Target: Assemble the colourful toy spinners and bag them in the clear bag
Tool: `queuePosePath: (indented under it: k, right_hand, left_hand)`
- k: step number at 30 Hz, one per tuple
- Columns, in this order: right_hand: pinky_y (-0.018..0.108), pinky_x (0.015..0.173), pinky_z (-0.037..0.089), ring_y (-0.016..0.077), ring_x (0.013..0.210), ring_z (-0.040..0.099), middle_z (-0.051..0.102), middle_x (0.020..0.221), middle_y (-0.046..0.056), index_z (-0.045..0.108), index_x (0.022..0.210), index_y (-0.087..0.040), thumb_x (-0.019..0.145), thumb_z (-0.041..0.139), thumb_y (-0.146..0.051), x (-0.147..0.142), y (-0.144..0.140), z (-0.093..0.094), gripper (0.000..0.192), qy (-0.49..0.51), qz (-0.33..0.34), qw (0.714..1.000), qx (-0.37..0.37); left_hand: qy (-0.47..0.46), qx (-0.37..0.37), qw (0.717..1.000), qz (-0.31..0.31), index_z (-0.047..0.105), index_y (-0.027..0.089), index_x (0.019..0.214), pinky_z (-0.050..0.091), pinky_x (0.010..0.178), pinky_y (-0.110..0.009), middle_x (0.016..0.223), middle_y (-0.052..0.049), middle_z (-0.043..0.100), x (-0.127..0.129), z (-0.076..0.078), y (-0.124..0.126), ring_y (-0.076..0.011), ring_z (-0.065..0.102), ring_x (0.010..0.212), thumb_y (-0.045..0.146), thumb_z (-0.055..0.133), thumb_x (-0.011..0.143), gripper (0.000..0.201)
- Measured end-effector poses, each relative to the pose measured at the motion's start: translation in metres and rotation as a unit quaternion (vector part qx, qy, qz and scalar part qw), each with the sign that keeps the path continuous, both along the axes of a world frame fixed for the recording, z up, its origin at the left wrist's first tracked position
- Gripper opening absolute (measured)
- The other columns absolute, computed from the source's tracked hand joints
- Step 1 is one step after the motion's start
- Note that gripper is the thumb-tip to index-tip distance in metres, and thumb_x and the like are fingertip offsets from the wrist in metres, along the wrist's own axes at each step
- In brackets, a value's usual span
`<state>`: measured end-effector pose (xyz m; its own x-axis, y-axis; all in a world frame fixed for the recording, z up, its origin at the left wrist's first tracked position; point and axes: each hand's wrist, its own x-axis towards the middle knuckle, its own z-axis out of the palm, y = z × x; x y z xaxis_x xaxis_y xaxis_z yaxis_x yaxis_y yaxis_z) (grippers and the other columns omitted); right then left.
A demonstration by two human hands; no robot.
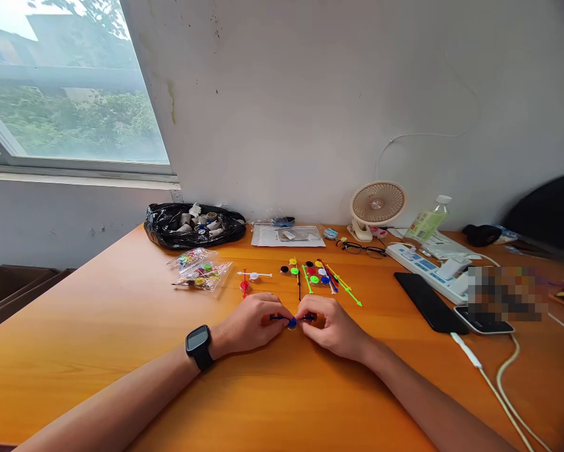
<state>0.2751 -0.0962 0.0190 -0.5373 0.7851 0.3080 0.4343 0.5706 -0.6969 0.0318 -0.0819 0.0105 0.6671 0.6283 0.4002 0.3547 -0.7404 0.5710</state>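
**Two hands pinch a small blue piece at the middle of the counter**

Head view: the left hand (251,323), with a black watch (198,346) on its wrist, and the right hand (331,326) meet fingertip to fingertip just above the orange counter (122,351). Between them sits a small blue disc (292,323) on a thin dark stick (278,317) — the left grip is closed on the stick's end, the right grip pinched shut on the other side of the disc. How the disc sits on the stick is too small to tell.

Just beyond the hands lies a scatter of coloured discs and sticks (317,276), with a white stick and a red piece (251,276) to their left and clear bags of more parts (200,270) farther left. A black bag (192,226), a small fan (376,207), glasses (362,249), a power strip (428,267) and a dark phone (428,301) stand well apart.

The piece is tiny and held only by fingertips. In my judgement a slip could send the disc rolling in among the loose parts, and a skewed pinch might bend the thin stick. The right forearm lies near the white cable (498,383) — a wide sweep could snag it.
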Motion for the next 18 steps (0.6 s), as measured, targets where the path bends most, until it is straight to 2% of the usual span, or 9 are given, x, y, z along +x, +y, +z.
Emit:
queuePosePath:
  k: [3,6,9,11,18]
  right_hand:
    - [0.026,0.072,0.046,0.0149,0.080,0.062,0.068,0.089,0.000,0.071,0.089,-0.021,0.083,0.060,-0.001,-0.0001,-0.0006,-0.0007,0.023,-0.003,0.001,1.000,-0.003]
    - [0.026,0.072,0.045,0.0148,0.081,0.062,0.068,0.089,0.001,0.070,0.089,-0.021,0.083,0.059,-0.001,0.0002,-0.0014,-0.0011,0.023,-0.003,0.002,1.000,0.000]
    - [0.026,0.070,0.043,0.0147,0.079,0.060,0.067,0.087,0.001,0.067,0.087,-0.020,0.084,0.059,-0.002,-0.0001,-0.0017,-0.0017,0.021,-0.007,0.001,1.000,0.004]
    - [0.026,0.069,0.042,0.0148,0.078,0.059,0.066,0.086,0.001,0.067,0.087,-0.020,0.084,0.058,-0.002,-0.0005,-0.0015,-0.0021,0.020,-0.014,0.003,1.000,0.009]
    - [0.027,0.072,0.043,0.0154,0.079,0.059,0.065,0.087,0.002,0.065,0.086,-0.020,0.084,0.057,-0.001,0.0000,-0.0012,-0.0013,0.021,-0.021,0.012,0.999,0.025]
  left_hand:
    - [0.012,0.029,0.999,-0.007,0.078,0.023,0.108,0.052,0.077,-0.027,0.093,-0.003,0.075,-0.0003,0.0014,0.0003,-0.0156,0.068,0.084,0.018,0.059,0.100,0.020]
    - [0.057,0.135,0.989,-0.018,0.074,0.022,0.108,0.050,0.075,-0.030,0.090,-0.003,0.074,-0.0013,0.0051,0.0014,-0.0167,0.067,0.082,0.020,0.055,0.104,0.019]
    - [0.123,0.289,0.948,-0.042,0.069,0.020,0.102,0.045,0.072,-0.035,0.084,-0.004,0.069,-0.0016,0.0084,0.0033,-0.0183,0.062,0.077,0.021,0.052,0.106,0.017]
    - [0.144,0.350,0.924,-0.058,0.065,0.019,0.096,0.042,0.070,-0.036,0.082,-0.004,0.067,-0.0009,0.0087,0.0045,-0.0183,0.059,0.075,0.020,0.051,0.106,0.018]
    - [0.135,0.389,0.909,-0.069,0.060,0.020,0.089,0.041,0.070,-0.036,0.079,-0.003,0.065,0.0014,0.0074,0.0056,-0.0179,0.056,0.073,0.021,0.053,0.106,0.018]
